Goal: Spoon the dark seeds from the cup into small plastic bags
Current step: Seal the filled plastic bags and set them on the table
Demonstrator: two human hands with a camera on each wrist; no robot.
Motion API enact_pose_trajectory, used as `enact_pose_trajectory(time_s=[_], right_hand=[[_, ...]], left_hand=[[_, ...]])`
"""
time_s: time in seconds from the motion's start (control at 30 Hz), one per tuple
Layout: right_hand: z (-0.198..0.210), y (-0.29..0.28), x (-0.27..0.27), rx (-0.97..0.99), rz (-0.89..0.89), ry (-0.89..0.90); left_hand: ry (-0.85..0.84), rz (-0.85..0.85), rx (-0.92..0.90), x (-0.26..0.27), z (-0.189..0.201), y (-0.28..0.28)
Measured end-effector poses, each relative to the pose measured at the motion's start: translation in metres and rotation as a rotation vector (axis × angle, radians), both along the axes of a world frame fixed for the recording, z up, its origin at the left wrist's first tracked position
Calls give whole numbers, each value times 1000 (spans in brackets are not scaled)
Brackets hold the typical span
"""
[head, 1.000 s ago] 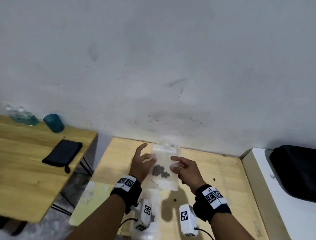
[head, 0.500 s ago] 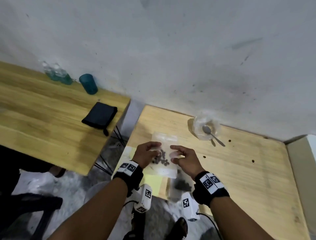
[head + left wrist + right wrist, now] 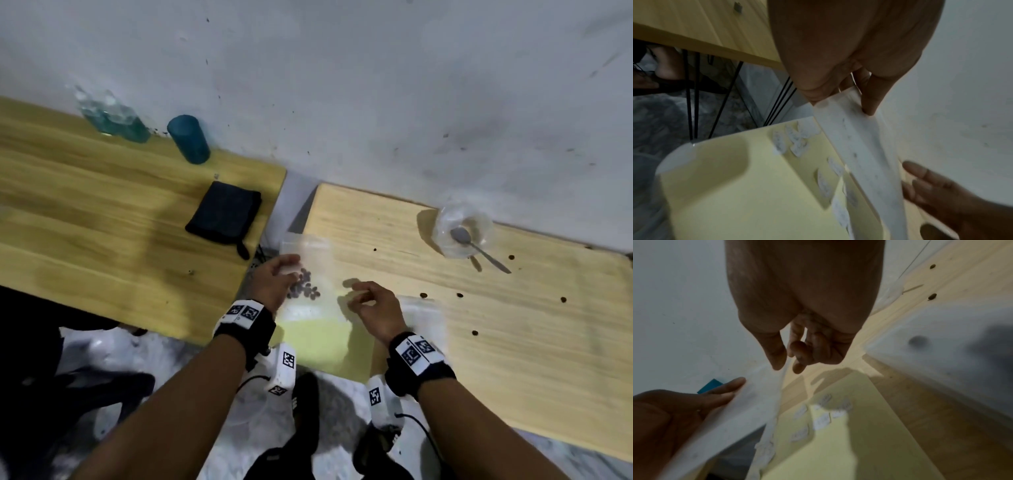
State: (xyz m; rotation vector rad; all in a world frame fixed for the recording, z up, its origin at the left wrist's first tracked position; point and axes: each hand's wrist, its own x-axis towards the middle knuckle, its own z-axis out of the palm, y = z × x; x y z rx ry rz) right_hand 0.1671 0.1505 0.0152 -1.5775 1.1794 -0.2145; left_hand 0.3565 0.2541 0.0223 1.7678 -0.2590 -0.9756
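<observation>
Bag: small plastic bag (image 3: 310, 270) with dark seeds (image 3: 306, 294) pooled low inside is now hanging over the near left corner of the table (image 3: 513, 342), lower and nearer than half a second ago.
Left hand: left hand (image 3: 274, 282) is pinching the bag's left edge between thumb and fingers.
Right hand: right hand (image 3: 375, 308) is letting go; it was at the bag's right edge a moment ago and is now hovering beside it, fingers loosely curled around nothing.
Meaning: probably this bag is filled and being set aside.
Cup: clear cup (image 3: 460, 229) with the spoon (image 3: 479, 248) is standing at the far side; loose seeds are lying scattered.
Head view only: cup, spoon, seeds.
Wrist views only: left thumb's pinch, yellow sheet (image 3: 756, 186) with pale scraps.
</observation>
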Motion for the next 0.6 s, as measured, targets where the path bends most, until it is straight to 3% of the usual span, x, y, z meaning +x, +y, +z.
enact_pose_trajectory(time_s=[0.1, 0.27, 0.43, 0.6], right_hand=[[-10, 6, 4, -98, 142, 223], [-16, 12, 22, -210, 221, 394], [-23, 22, 37, -331, 266, 501], [-24, 28, 44, -326, 201, 471]], left_hand=[[-28, 66, -13, 14, 0, -6], [4, 128, -58, 27, -3, -14], [9, 131, -60, 33, -8, -11], [16, 138, -71, 32, -6, -5]])
